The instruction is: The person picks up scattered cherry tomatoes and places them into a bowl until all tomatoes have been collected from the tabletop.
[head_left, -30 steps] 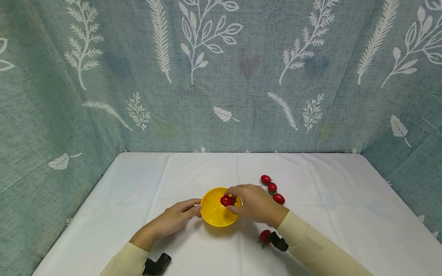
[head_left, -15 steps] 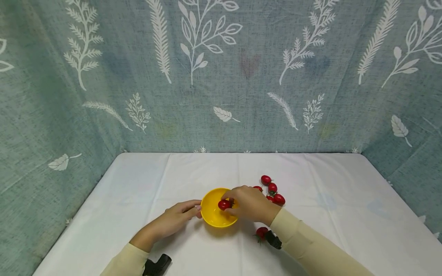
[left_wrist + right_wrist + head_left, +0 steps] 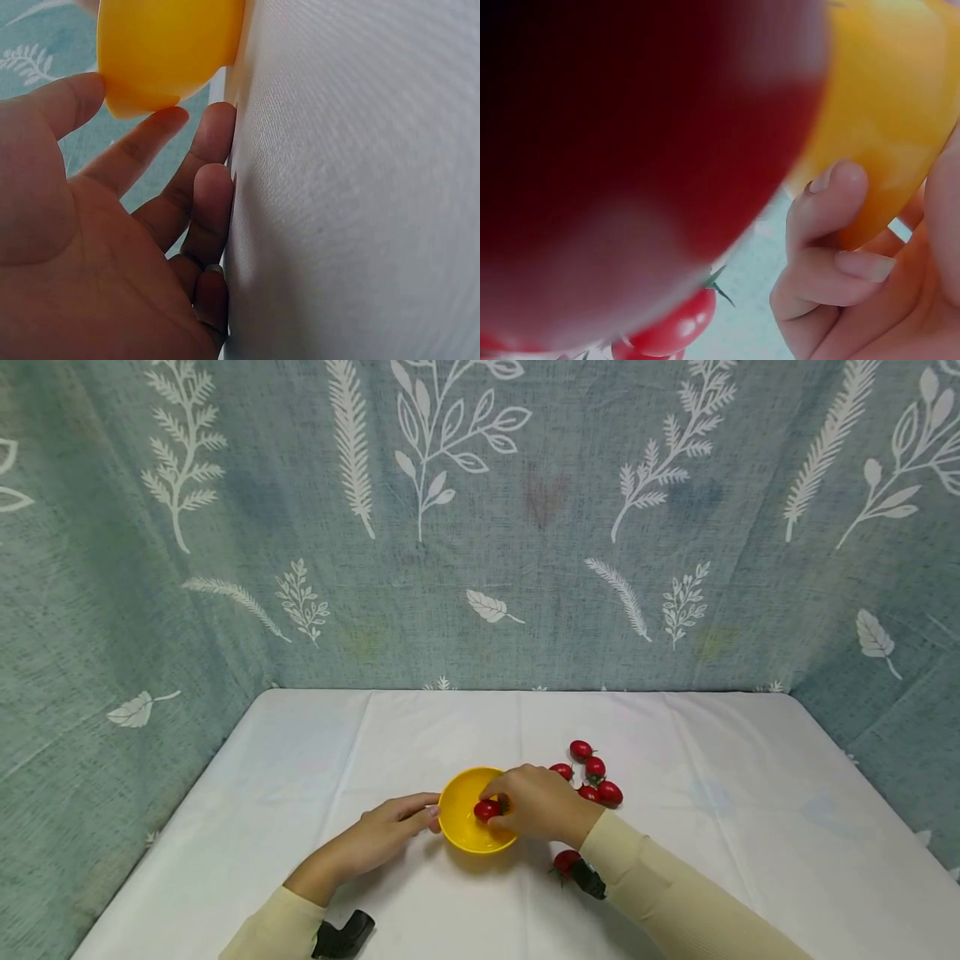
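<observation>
A small yellow bowl (image 3: 459,810) stands on the white cloth. My right hand (image 3: 542,803) reaches over its right side and pinches a red cherry tomato (image 3: 487,811) inside the bowl, between thumb and fingers. At the left, my left hand (image 3: 386,831) touches the bowl's outer wall. The left wrist view has its thumb (image 3: 79,101) and index finger (image 3: 142,146) against the bowl (image 3: 169,52), the other fingers low by the cloth. In the right wrist view, the right hand (image 3: 847,292) is at the bowl, its held tomato hidden.
Several cherry tomatoes (image 3: 595,767) lie right of the bowl, behind the right hand. Another tomato (image 3: 567,862) lies beside the right wrist's black camera mount (image 3: 588,880); a large red blur (image 3: 645,150) fills much of the right wrist view. A patterned curtain (image 3: 480,527) hangs behind.
The right hand has moved slightly left and lower into the bowl with the tomato, exposing more of the tomatoes behind it. The left hand has stayed at the bowl.
</observation>
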### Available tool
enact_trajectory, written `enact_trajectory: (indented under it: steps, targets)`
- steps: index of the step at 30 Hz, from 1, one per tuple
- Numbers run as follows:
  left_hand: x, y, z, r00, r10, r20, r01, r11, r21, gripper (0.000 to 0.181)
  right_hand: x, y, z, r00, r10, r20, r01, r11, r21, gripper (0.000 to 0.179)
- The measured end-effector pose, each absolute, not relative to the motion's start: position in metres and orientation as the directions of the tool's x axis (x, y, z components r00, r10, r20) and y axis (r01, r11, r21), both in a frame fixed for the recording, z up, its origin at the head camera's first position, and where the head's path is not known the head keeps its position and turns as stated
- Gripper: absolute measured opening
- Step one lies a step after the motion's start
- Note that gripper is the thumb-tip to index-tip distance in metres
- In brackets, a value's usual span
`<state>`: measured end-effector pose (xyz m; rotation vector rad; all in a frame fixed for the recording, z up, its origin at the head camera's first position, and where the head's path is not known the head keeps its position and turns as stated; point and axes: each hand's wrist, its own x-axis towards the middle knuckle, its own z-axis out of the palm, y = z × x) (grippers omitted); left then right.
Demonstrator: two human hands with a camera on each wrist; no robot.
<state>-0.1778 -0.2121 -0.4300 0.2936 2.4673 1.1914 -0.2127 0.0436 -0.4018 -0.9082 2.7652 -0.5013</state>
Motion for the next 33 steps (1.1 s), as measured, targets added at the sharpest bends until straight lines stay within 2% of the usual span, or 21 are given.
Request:
enact_trajectory:
  steps: [9, 21, 28, 33]
  targets:
    - [-0.178, -0.21, -0.43, -0.909, 0.33, -0.255, 0.006, 0.623, 0.782, 0.047, -0.214, 0.039, -0.399, -0.792, -0.599, -0.122, -0.52, 0.765, -0.379, 0.032]
    - [-0.178, -0.212, -0.432, -0.905, 0.342, -0.252, 0.01, 0.61, 0.792, 0.047, -0.213, 0.039, -0.399, -0.789, -0.602, -0.123, -0.524, 0.763, -0.379, 0.035]
    - [-0.178, -0.211, -0.431, -0.911, 0.325, -0.253, 0.0, 0.614, 0.789, 0.042, -0.206, 0.051, -0.392, -0.798, -0.602, -0.034, -0.551, 0.751, -0.364, 0.038]
    - [-0.178, -0.211, -0.431, -0.913, 0.316, -0.257, -0.007, 0.618, 0.786, 0.042, -0.19, 0.066, -0.382, -0.804, -0.592, 0.055, -0.562, 0.727, -0.395, 0.038]
